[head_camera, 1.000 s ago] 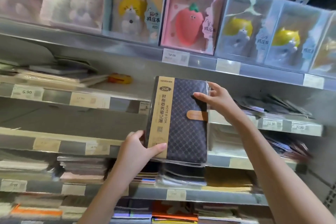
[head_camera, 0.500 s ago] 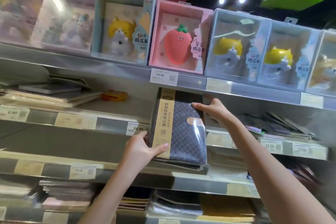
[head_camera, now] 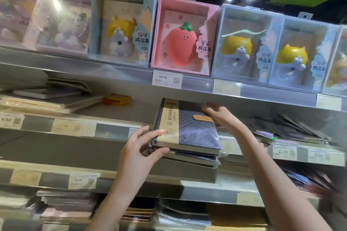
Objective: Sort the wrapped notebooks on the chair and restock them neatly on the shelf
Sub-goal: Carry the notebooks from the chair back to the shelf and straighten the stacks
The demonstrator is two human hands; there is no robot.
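Left hand (head_camera: 142, 146) pinches the near left corner of the stack, thumb on top of the wrapped notebook (head_camera: 189, 129) and fingers curled under the lower one; right hand (head_camera: 219, 116) lies flat and relaxed on the notebook's far right part, fingers straight, touching the cover beside its tan clasp tab (head_camera: 203, 118)

Landmark: the top notebook, dark blue with a quilted pattern and a tan paper band along its left side. It lies flat, cover up, at the front edge of the middle shelf (head_camera: 112, 131), with its long axis running from the shelf front toward the back and its spine edge on the left. The near end overhangs the shelf lip slightly

Count: two wrapped notebooks in this stack, the second notebook (head_camera: 195, 157) directly under the first; whether more lie beneath, I cannot tell. Above the notebook, on the top shelf, six boxed toys show: one strawberry box (head_camera: 184, 35) straight above, one cat box (head_camera: 122, 26) left of it, two cat boxes to the right, two blurred pinkish boxes far left. Left of the notebook sit a small yellow item (head_camera: 117, 99) and a pile of flat books. One price tag (head_camera: 167, 79) reading 58.00 hangs just above the notebook
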